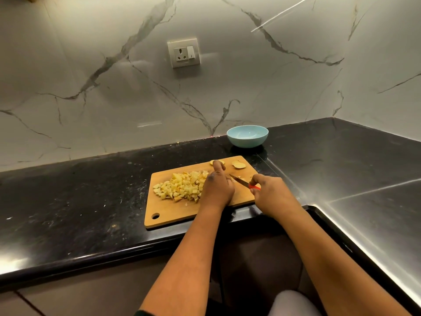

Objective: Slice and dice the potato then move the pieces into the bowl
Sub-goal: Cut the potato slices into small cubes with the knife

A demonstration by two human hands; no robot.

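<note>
A wooden cutting board [173,213] lies on the black counter. A heap of diced potato [180,184] covers its left middle. Two potato slices, one [238,164] and another [214,162], lie at the far edge of the board. My left hand [217,185] rests on the board beside the heap, its index finger stretched toward the far slice; what is under the palm is hidden. My right hand [268,190] grips a red-handled knife [241,181], the blade pointing left toward my left hand. A light blue bowl [247,136], with nothing in it, stands behind the board near the wall.
The black counter [79,201] turns a corner and runs along the right side [364,179]. A marble wall with a socket [183,53] rises behind. The counter's front edge lies just below the board.
</note>
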